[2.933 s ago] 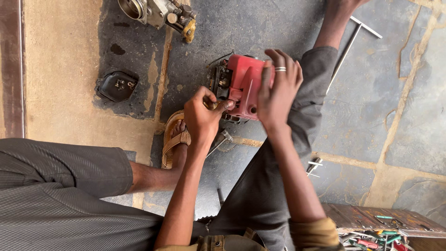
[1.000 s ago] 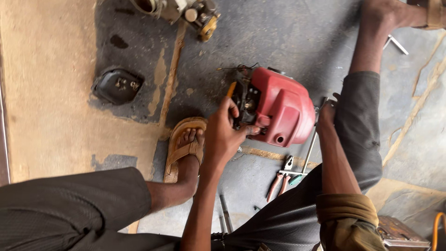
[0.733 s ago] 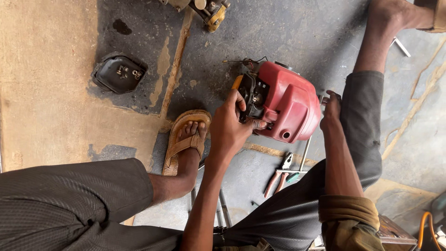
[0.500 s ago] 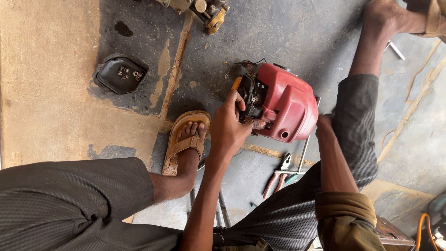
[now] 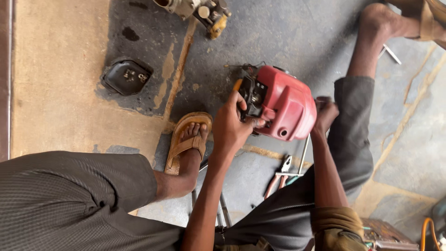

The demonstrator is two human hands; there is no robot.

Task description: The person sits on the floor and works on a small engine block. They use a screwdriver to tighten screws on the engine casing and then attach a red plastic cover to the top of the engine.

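Head view, looking straight down between two knees in grey trousers. Left hand closed against the near, dark mechanical face of a small red engine, fingers curled onto that black block, thumb side up; something orange-yellow just above the knuckles, too hidden to name. Right hand pressed to the engine's far right side, fingers bent round its edge, mostly hidden behind the red housing, so exact grip not clear, though plainly bracing the casing. Engine sitting low on the grey concrete floor, squarely between the two hands, tilted with its red cover toward the right hand.

Just left of and below the left hand: a foot in a tan sandal, toes pointing up the frame. Farther left of that hand, well apart: a black moulded cover lying flat on a dark oil-stained patch. Above the left hand, near the top edge: a metal engine part with a yellow piece, cut off by the frame.

Below the right hand, beside the forearm: pliers with reddish handles on the floor, and a thin metal rod running down from the engine's lower edge. Up and to the right of the right hand: a bare shin and the other sandalled foot, with a slim metal bar beside it.
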